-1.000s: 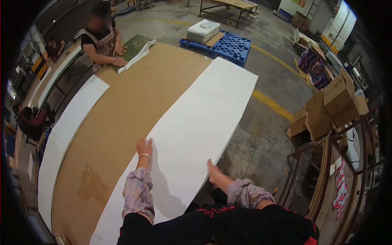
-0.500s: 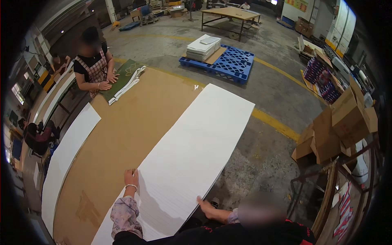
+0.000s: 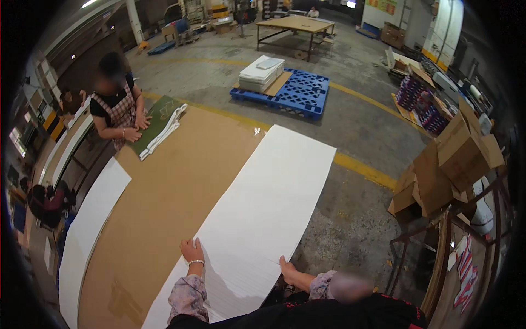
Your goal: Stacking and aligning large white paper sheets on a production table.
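A long white sheet (image 3: 268, 197) with faint lines near its close end lies along the right side of the brown-topped table (image 3: 181, 159). My left hand (image 3: 192, 252) is closed at its left edge, the fingers curled there. At the opposite edge my right hand (image 3: 293, 274) grips it, thumb on top and the other fingers hidden beneath. Whether it is one layer or several I cannot tell. A second white sheet (image 3: 93, 225) runs along the table's left side.
Across the table a person (image 3: 118, 109) in a checked apron rests both hands on green material (image 3: 153, 123) beside folded white strips (image 3: 164, 131). A blue pallet (image 3: 304, 93) bears a white stack (image 3: 262, 74). Cardboard boxes (image 3: 433, 172) and a metal-framed rack (image 3: 444, 252) stand at right.
Both hands have shifted slightly right in the picture and keep to the sheet's two edges. My right hand is a little farther along its edge. The view itself has also moved.
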